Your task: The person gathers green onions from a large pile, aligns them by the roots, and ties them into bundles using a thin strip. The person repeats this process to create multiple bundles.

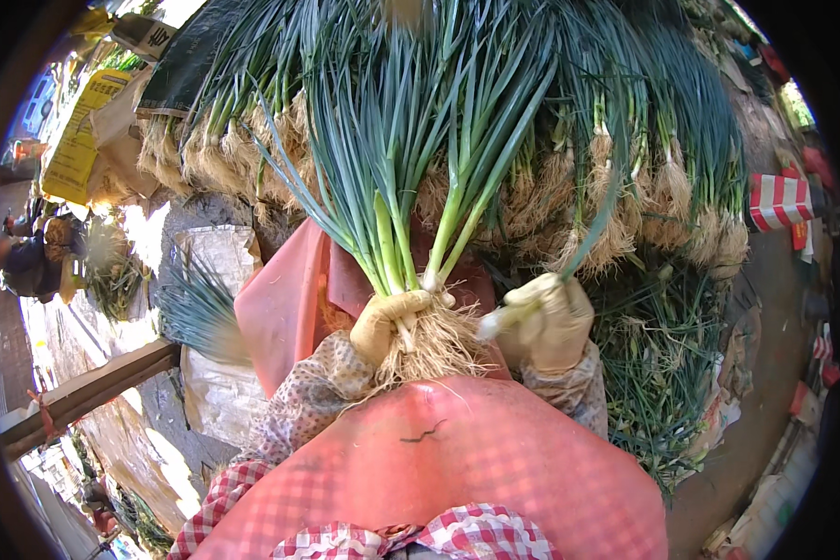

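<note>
My left hand, in a pale work glove, grips a bunch of green onions just above the roots. Its long green leaves fan out away from me, and its stringy roots hang over my lap. To the right, my right hand, gloved too, is closed on a torn leafy piece of green onion with a whitish end beside the bunch's roots; motion blurs it. A pink plastic apron covers my lap, with a short dark scrap on it.
A long heap of green onions lies across the far side, roots towards me. Leaf trimmings are piled at right. More green leaves lie at left, near a wooden beam. Another person is at far left.
</note>
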### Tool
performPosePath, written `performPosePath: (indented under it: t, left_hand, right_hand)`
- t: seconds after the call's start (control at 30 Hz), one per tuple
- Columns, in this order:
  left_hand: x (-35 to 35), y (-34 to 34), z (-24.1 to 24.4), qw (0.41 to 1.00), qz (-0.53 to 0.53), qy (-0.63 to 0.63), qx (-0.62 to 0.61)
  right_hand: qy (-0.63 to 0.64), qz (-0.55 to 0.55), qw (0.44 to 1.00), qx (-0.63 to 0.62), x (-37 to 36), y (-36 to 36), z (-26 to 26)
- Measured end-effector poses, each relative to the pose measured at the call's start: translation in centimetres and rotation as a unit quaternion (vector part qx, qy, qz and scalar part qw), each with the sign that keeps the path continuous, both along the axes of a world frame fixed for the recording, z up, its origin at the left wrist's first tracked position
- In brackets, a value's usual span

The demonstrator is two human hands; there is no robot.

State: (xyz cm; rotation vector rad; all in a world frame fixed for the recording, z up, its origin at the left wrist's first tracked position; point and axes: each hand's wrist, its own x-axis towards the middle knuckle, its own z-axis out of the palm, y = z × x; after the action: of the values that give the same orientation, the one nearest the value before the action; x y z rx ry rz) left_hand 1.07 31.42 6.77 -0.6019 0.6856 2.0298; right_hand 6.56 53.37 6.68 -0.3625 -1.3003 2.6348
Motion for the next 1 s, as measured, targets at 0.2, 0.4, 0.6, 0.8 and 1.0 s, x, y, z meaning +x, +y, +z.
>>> performPosePath:
  t: [0.2, 0.4, 0.6, 0.8, 1.0]
  left_hand:
    - [0.0, -0.5, 0.7, 0.982, 0.016, -0.051, 0.18]
    - [0.2, -1.4, 0.8, 0.976, 0.024, -0.017, 0.217]
    - [0.1, -1.1, -0.4, 0.951, 0.032, -0.053, 0.302]
    - [0.2, -0.8, -1.9, 0.982, 0.022, -0.057, 0.181]
    - [0.6, -1.2, -1.0, 0.988, -0.004, -0.066, 0.137]
  right_hand:
    - [-0.096, 0.228, 0.961, -0.125, -4.4, -0.6, -5.0]
    - [-0.089, 0.159, 0.961, -0.206, -8.9, -4.5, -3.2]
    - [-0.08, 0.107, 0.991, 0.011, 2.9, 0.7, -1.1]
    - [-0.433, 0.292, 0.793, 0.314, 10.0, 7.1, -7.8]
    - [-0.089, 0.126, 0.988, -0.024, -7.7, 0.9, -6.1]
